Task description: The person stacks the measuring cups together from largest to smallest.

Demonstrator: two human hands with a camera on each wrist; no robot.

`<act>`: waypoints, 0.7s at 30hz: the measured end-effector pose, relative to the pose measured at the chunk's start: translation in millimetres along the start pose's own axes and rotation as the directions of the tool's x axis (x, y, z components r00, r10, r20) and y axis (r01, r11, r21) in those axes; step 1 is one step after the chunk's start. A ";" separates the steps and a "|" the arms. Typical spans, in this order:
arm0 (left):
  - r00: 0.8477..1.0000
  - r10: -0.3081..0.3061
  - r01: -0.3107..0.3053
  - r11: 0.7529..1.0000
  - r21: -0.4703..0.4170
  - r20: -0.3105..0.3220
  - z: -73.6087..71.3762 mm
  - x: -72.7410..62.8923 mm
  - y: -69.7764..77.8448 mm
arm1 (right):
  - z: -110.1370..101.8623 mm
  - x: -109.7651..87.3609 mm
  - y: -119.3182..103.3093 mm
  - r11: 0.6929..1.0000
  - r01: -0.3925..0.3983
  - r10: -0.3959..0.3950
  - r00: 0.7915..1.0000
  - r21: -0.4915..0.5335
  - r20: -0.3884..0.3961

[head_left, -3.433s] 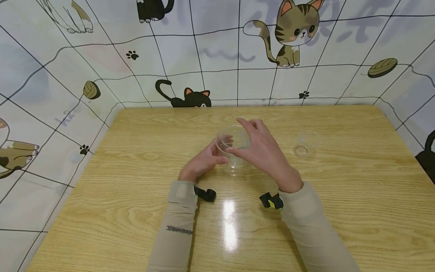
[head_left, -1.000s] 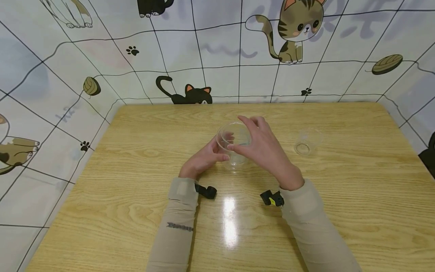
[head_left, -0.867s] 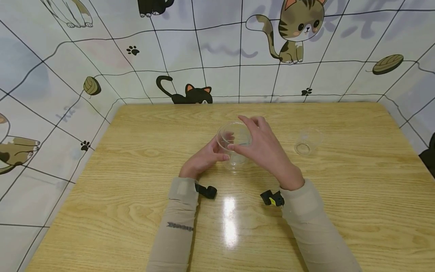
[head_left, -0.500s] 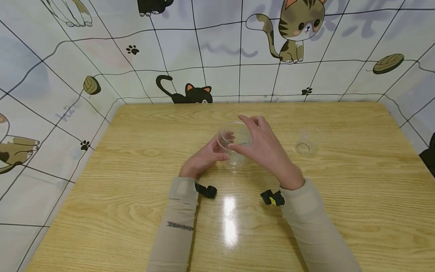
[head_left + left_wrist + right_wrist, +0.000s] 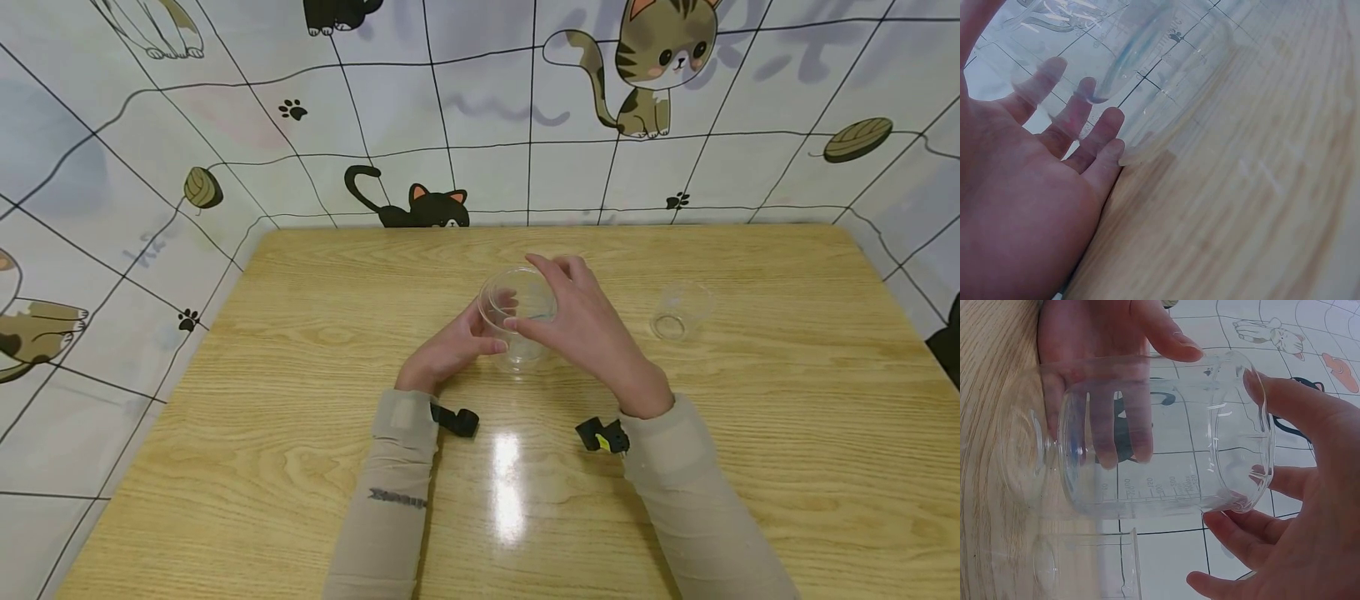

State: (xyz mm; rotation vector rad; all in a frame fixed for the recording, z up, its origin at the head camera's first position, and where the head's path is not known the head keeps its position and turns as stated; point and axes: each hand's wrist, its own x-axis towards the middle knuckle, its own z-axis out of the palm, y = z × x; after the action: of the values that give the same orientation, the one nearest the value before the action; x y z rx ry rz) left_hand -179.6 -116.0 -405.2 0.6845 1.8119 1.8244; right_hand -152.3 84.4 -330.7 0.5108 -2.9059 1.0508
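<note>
Two clear beakers stand nested over the table. The outer beaker [image 5: 519, 358] shows its base below, and the inner beaker [image 5: 1166, 481], with printed graduation marks, sits inside with its bottom above the outer one's base. My left hand [image 5: 448, 350] wraps its thumb and fingers around the outer beaker's side; the left wrist view shows its fingers [image 5: 1104, 128] against the clear wall. From the right, my right hand [image 5: 585, 333] grips the upper rim with thumb and fingers spread around it. Whether it touches one rim or both is hard to tell through the transparent walls.
A smaller clear beaker [image 5: 670, 325] stands on the wooden table [image 5: 787, 467] to the right of my right hand. Behind and beside the table hang white sheets [image 5: 480, 125] with cat drawings and grid lines. Light glares on the tabletop between my forearms.
Over the earlier frames the whole view shifts slightly upward as the head camera tilts. Both hands keep their hold on the nested beakers, with no clear movement between them.
</note>
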 end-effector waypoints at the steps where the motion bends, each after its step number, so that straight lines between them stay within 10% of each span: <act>1: 1.000 0.000 0.000 1.000 0.001 -0.001 0.0 0.1 -0.1 | 0.1 0.1 0.1 1.000 0.001 -0.001 1.000 -0.001 0.000; 21: 1.000 0.003 -0.003 1.000 0.005 0.008 -1.4 1.4 -0.1 | 0.2 2.7 3.1 1.000 -0.012 0.011 0.999 0.026 0.049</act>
State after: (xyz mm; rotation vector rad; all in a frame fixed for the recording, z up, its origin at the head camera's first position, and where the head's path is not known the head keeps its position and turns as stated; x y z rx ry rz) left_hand -181.6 -116.2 -405.3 0.6961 1.8120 1.8169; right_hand -155.8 85.7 -332.5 0.5290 -2.9447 1.0951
